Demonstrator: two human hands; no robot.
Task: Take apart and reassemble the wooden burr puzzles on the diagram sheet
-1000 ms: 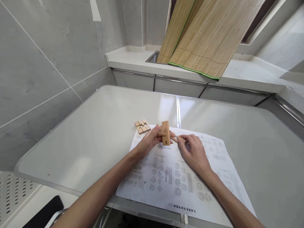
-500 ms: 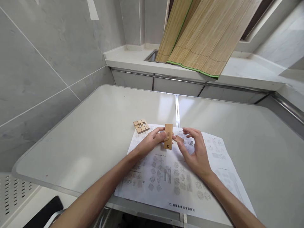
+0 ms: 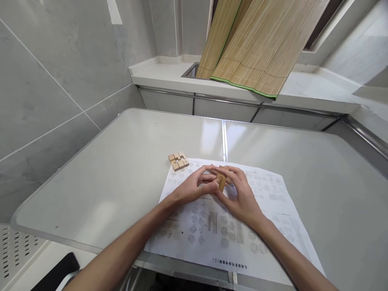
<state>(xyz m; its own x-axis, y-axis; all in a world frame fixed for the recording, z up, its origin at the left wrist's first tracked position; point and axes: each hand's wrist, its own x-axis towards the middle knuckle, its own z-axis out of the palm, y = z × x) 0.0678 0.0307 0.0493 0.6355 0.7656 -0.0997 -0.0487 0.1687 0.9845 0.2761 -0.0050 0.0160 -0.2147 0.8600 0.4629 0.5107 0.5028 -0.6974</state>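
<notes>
A light-brown wooden puzzle piece [image 3: 222, 180] is held between both hands just above a printed sheet [image 3: 266, 186]. My left hand [image 3: 194, 186] is closed around its left side, with the thumb pressed on its near face. From the other side, the fingers and thumb of my right hand [image 3: 244, 199] grip the same piece at its top and bottom ends. Fingers cover much of it, and I cannot tell whether a second piece is joined to it. Several notched wooden pieces [image 3: 178, 161] lie side by side at the sheet's far left corner.
Line drawings and small text cover the sheet, which reaches the near edge of the pale folding table [image 3: 121, 169]. Beyond it are a white counter [image 3: 169, 74] with a sink and a hanging bamboo mat [image 3: 257, 52]. A black object [image 3: 57, 273] sits low at left.
My right hand has moved left from beside the wooden piece and closed on it. The piece has turned from upright to tilted and sits slightly further right between the hands.
</notes>
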